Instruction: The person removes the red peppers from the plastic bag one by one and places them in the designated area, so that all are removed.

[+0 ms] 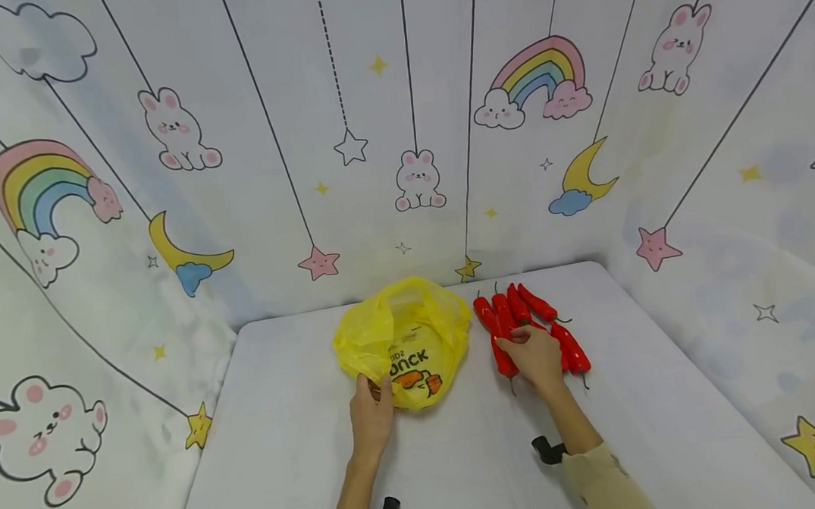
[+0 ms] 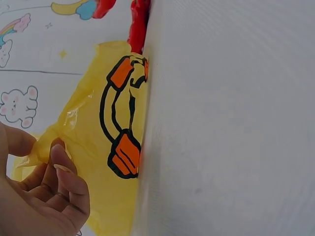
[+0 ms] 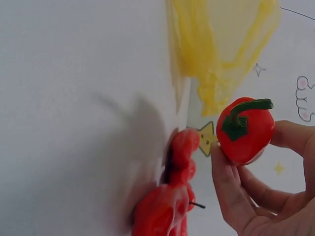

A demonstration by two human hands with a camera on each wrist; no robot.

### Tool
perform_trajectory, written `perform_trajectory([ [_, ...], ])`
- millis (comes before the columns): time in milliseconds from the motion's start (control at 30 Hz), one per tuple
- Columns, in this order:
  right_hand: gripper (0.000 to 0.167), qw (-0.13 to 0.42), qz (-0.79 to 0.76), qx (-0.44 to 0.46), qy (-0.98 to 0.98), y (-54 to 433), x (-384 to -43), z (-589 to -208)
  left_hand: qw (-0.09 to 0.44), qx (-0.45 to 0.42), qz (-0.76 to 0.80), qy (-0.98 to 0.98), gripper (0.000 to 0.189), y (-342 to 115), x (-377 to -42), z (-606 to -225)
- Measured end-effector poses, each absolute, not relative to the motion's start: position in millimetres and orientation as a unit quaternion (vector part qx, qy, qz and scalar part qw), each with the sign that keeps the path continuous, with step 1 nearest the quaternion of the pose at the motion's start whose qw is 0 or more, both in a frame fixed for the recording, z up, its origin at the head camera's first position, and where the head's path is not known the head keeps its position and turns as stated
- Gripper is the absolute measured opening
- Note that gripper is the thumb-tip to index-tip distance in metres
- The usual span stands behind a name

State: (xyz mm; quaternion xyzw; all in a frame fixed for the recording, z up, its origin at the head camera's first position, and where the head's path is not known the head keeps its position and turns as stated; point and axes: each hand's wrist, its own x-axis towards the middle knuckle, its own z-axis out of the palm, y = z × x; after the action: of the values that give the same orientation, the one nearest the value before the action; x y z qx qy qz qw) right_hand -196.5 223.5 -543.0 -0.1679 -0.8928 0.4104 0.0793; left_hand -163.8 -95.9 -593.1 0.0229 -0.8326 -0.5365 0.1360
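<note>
My left hand (image 1: 373,419) pinches the near edge of a yellow plastic bag (image 1: 363,336) between thumb and fingers. The bag lies spread on the table with its mouth open, and dark lettering and an orange drawing show on it. In the left wrist view, the thin film (image 2: 81,132) bunches at the fingertips. My right hand (image 1: 539,356) holds a red chili pepper (image 1: 505,362) by its sides. Its green stem and cap face the right wrist camera, and the pepper (image 3: 252,140) hangs off the table surface, with a shadow on the cloth.
Several more red chili peppers (image 1: 536,302) lie bunched to the right of the bag, around and beyond the right hand. The white table (image 1: 458,465) meets a printed fabric backdrop (image 1: 275,199) at the back and sides.
</note>
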Motion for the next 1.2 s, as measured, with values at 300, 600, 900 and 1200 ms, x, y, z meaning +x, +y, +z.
perform_trajectory([
  [300, 0.050, 0.090, 0.396, -0.163, -0.899, 231.9, -182.4, -542.4, 0.141, 0.020, -0.537, -0.832, 0.025, -97.7, -163.3, -593.4],
  [600, 0.043, 0.113, 0.365, -0.156, -0.911, 236.7, -180.4, -554.7, 0.141, 0.019, -0.540, -0.829, 0.024, -98.3, -162.5, -593.9],
  [900, 0.034, 0.150, 0.310, -0.142, -0.928, 238.7, -184.2, -571.3, 0.141, 0.020, -0.539, -0.831, 0.022, -98.0, -163.5, -594.7],
  [1200, 0.036, 0.164, 0.290, -0.142, -0.932, 237.2, -183.5, -573.0, 0.140, 0.015, -0.546, -0.826, 0.019, -96.0, -162.5, -592.1],
])
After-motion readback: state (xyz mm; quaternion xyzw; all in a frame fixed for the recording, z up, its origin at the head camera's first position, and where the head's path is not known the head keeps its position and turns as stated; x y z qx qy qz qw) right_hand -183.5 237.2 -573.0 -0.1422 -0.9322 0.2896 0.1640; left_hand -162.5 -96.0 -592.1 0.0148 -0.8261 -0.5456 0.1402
